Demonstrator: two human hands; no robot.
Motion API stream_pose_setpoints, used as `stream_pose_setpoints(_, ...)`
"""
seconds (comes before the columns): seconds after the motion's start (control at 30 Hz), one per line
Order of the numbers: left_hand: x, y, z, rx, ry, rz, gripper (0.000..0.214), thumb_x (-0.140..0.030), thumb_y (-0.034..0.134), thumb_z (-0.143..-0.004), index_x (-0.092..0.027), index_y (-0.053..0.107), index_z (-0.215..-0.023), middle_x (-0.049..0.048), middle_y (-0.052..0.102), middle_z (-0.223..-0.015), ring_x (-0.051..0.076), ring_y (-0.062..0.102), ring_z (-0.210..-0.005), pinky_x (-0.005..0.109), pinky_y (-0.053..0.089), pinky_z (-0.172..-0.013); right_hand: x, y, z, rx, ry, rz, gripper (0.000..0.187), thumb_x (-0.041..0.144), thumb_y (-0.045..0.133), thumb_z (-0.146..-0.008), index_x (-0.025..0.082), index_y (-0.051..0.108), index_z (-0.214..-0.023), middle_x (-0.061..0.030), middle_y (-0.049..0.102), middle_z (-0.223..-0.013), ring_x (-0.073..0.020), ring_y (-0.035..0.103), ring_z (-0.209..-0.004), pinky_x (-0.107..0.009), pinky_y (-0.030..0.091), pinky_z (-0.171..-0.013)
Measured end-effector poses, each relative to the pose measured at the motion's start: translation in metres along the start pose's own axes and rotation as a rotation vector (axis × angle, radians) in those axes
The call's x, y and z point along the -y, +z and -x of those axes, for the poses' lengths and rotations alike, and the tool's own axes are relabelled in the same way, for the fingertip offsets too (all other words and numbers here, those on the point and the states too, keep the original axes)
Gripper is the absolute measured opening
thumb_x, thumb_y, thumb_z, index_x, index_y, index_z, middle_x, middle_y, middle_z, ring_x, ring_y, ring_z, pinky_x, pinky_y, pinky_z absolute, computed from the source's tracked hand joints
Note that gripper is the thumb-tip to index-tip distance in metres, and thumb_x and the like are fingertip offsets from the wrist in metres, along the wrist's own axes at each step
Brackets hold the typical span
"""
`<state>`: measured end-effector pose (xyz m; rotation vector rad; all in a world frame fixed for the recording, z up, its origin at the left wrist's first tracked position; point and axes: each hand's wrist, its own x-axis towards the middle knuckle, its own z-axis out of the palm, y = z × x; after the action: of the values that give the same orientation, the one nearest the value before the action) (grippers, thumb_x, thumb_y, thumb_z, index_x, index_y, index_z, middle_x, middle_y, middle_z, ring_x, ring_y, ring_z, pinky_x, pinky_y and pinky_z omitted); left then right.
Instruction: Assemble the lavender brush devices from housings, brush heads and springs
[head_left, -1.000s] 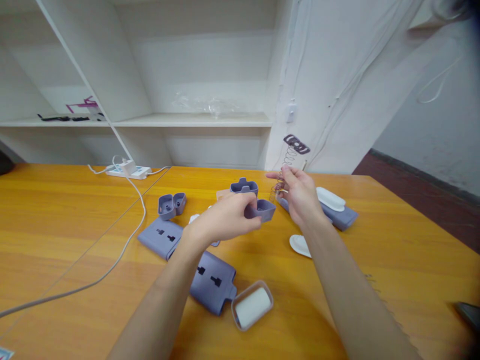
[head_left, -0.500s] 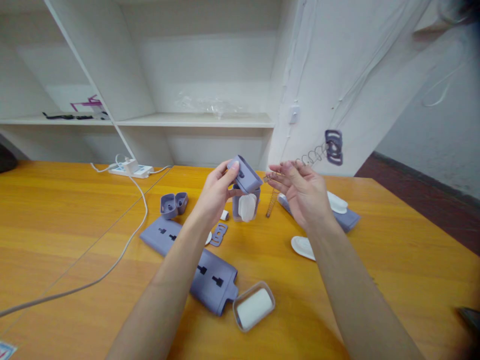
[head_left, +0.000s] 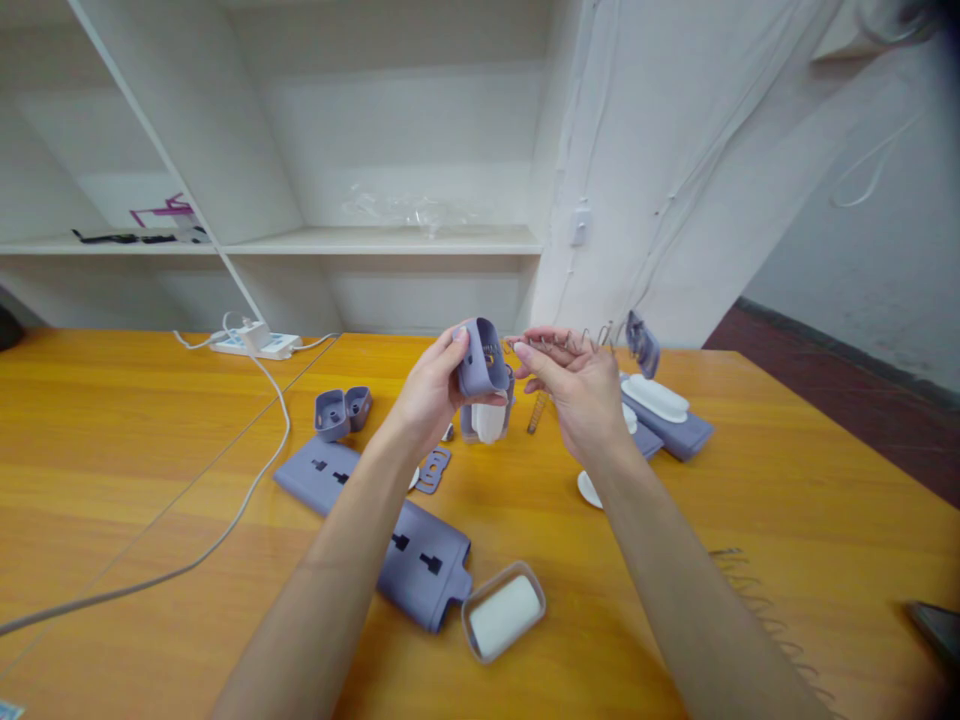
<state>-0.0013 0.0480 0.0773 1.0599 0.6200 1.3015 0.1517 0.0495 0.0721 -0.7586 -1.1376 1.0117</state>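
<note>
My left hand [head_left: 427, 395] is raised above the wooden table [head_left: 150, 450] and grips a small purple plastic housing [head_left: 482, 358], its open side turned to the right. My right hand [head_left: 581, 395] pinches a metal coil spring [head_left: 581, 343] that lies nearly level, one end at the housing's opening. On the spring's far end sits a purple plate [head_left: 642, 345]. Behind the hands, another purple housing with a white insert [head_left: 487, 420] stands on the table beside a second spring [head_left: 536, 412].
Flat purple covers [head_left: 375, 520] lie near my left forearm, with a white-filled tray [head_left: 504, 610], a two-cup purple part [head_left: 343, 410] and a small purple plate [head_left: 435, 470]. Purple block with white lid [head_left: 664, 410] at right. Power strip [head_left: 255, 343] and white cable [head_left: 247, 490] at left.
The spring swung from upright to nearly level, its near end brought to the housing. My left hand lifted the housing and turned its opening toward the spring.
</note>
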Motion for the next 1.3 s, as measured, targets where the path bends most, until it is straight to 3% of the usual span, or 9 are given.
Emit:
stream_pose_setpoints(0.33, 0.0014, 0.0010, 0.0000, -0.021, -0.005, 0.008, 0.028, -0.029, 0.051, -0.093, -0.018, 0.056, -0.118, 0.0077, 0.069, -0.098, 0.017, 0.068, -0.072, 0.027, 0.057, -0.055, 0.0013, 0.0021, 0.0015, 0.046, -0.044, 0.107, 0.026, 0.027, 0.078, -0.070, 0.017, 0.066, -0.091, -0.0042, 0.076, -0.087, -0.0122, 0.068, -0.060, -0.022, 0.053, -0.052)
stream_pose_setpoints(0.67, -0.0020, 0.0057, 0.0001, -0.072, -0.140, 0.171, 0.031, -0.029, 0.034, -0.099, -0.011, 0.059, -0.106, 0.0101, 0.069, -0.089, 0.017, 0.067, -0.067, 0.028, 0.055, -0.052, 0.0018, 0.0002, 0.0012, 0.138, -0.067, 0.111, 0.022, 0.023, 0.078, -0.070, 0.018, 0.067, -0.088, -0.0042, 0.076, -0.087, -0.0124, 0.067, -0.063, -0.024, 0.055, -0.057)
stream_pose_setpoints(0.87, -0.0043, 0.0029, 0.0005, -0.039, -0.092, 0.145, 0.028, -0.027, 0.038, -0.098, -0.013, 0.058, -0.111, 0.0095, 0.070, -0.095, 0.017, 0.068, -0.068, 0.028, 0.054, -0.051, 0.0019, 0.0044, 0.0038, 0.080, -0.094, 0.105, 0.018, 0.021, 0.075, -0.072, 0.017, 0.067, -0.088, -0.0042, 0.076, -0.088, -0.0132, 0.069, -0.066, -0.024, 0.056, -0.059)
stream_pose_setpoints(1.1, -0.0026, 0.0029, 0.0004, -0.021, -0.120, 0.140, 0.029, -0.029, 0.039, -0.098, -0.015, 0.060, -0.112, 0.0070, 0.068, -0.087, 0.018, 0.067, -0.068, 0.027, 0.053, -0.051, 0.0028, 0.0053, 0.0055, 0.130, -0.161, 0.149, 0.015, 0.024, 0.073, -0.076, 0.020, 0.068, -0.090, -0.0028, 0.075, -0.088, -0.0141, 0.068, -0.068, -0.028, 0.056, -0.062)
stream_pose_setpoints(1.3, -0.0009, -0.0017, -0.0015, -0.014, -0.188, 0.166, 0.035, -0.033, 0.036, -0.098, -0.011, 0.064, -0.102, 0.0098, 0.069, -0.082, 0.018, 0.067, -0.069, 0.027, 0.052, -0.052, 0.0011, 0.0035, 0.0053, 0.136, -0.141, 0.135, 0.020, 0.029, 0.075, -0.074, 0.019, 0.068, -0.090, -0.0041, 0.075, -0.091, -0.0133, 0.065, -0.064, -0.029, 0.056, -0.062)
